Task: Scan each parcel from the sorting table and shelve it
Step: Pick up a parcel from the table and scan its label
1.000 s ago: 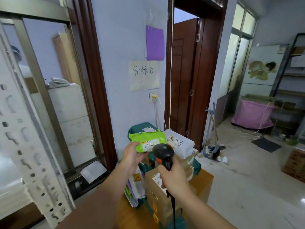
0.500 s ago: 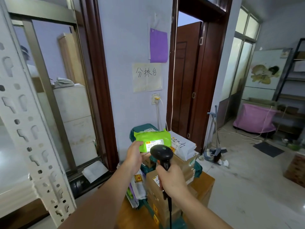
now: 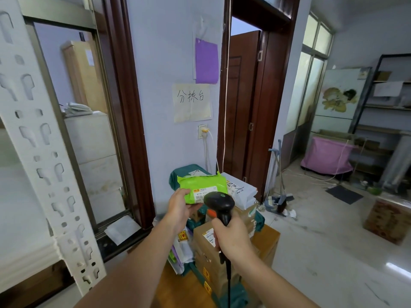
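Nearest the camera, the right hand (image 3: 231, 235) is wrapped around the grip of a black corded scanner (image 3: 219, 202), whose head points forward at the parcel just beyond it. Slightly ahead and to the left, the left hand (image 3: 179, 206) pinches the near-left corner of a green parcel (image 3: 203, 187), thumb on top, holding it up with its white label facing the scanner. Below both hands the sorting table (image 3: 268, 238) carries a heap of brown boxes (image 3: 208, 252), teal bags and white mailers, so most of the work appears to remain. The scan of this parcel looks under way; shelving it is not yet done. A white perforated shelf upright (image 3: 44, 152) stands well left of the left hand.
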`<state>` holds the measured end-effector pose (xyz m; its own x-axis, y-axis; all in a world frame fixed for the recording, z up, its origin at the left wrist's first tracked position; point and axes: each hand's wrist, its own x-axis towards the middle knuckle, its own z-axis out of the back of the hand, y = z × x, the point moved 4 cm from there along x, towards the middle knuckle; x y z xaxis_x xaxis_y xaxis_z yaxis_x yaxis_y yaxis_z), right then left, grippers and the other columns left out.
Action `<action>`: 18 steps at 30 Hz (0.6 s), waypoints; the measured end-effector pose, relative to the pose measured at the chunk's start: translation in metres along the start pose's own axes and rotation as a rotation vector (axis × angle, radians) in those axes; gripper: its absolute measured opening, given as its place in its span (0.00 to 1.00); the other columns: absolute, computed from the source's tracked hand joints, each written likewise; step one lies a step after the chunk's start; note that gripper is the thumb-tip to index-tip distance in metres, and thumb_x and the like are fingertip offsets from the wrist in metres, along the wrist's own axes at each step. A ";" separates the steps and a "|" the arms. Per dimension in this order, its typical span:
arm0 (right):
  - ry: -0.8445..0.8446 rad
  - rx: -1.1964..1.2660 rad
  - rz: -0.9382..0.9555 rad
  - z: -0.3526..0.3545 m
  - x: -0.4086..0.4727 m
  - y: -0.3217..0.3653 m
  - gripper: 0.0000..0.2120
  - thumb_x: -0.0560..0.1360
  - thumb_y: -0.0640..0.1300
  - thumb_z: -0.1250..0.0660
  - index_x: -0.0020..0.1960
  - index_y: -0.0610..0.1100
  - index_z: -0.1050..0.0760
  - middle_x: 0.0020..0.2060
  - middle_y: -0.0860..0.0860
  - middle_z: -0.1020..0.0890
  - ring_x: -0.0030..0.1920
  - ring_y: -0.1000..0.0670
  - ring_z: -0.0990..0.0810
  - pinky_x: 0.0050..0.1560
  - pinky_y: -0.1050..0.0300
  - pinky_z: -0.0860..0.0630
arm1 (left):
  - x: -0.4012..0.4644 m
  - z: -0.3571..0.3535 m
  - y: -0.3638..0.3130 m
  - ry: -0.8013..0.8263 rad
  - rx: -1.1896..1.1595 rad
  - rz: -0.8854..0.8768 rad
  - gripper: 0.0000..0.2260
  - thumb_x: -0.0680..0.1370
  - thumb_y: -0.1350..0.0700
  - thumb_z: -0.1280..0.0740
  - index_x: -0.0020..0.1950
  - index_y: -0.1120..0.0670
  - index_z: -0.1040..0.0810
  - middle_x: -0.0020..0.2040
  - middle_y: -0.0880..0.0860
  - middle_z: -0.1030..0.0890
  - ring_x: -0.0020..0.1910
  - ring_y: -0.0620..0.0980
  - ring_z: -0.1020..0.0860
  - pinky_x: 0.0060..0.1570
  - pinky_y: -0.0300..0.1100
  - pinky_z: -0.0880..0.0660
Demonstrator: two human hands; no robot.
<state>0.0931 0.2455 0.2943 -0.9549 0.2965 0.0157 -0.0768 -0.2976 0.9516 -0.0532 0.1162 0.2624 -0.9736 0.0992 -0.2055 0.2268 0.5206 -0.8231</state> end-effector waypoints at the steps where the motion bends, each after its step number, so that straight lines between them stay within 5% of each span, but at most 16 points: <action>1: -0.002 -0.005 -0.004 0.000 -0.003 0.001 0.07 0.75 0.46 0.35 0.52 0.50 0.28 0.36 0.49 0.20 0.35 0.48 0.21 0.41 0.48 0.21 | -0.002 0.001 0.000 0.001 -0.004 0.001 0.13 0.85 0.60 0.40 0.69 0.60 0.25 0.57 0.63 0.15 0.57 0.60 0.16 0.54 0.54 0.18; 8: -0.026 -0.024 -0.037 0.002 -0.026 -0.004 0.14 0.64 0.56 0.39 0.48 0.52 0.28 0.34 0.49 0.20 0.35 0.45 0.20 0.45 0.44 0.19 | -0.018 0.008 0.006 -0.003 -0.007 0.020 0.13 0.85 0.60 0.40 0.69 0.59 0.26 0.53 0.61 0.13 0.53 0.59 0.15 0.46 0.49 0.18; 18: 0.005 -0.008 0.003 0.012 -0.069 -0.006 0.06 0.73 0.48 0.36 0.50 0.51 0.27 0.33 0.47 0.22 0.32 0.47 0.23 0.39 0.47 0.22 | -0.068 0.016 0.011 -0.031 -0.043 0.005 0.15 0.85 0.61 0.40 0.71 0.59 0.26 0.55 0.63 0.15 0.54 0.60 0.15 0.47 0.50 0.16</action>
<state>0.1634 0.2379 0.2918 -0.9565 0.2914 0.0170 -0.0763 -0.3056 0.9491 0.0154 0.1013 0.2584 -0.9712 0.0761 -0.2258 0.2293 0.5559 -0.7990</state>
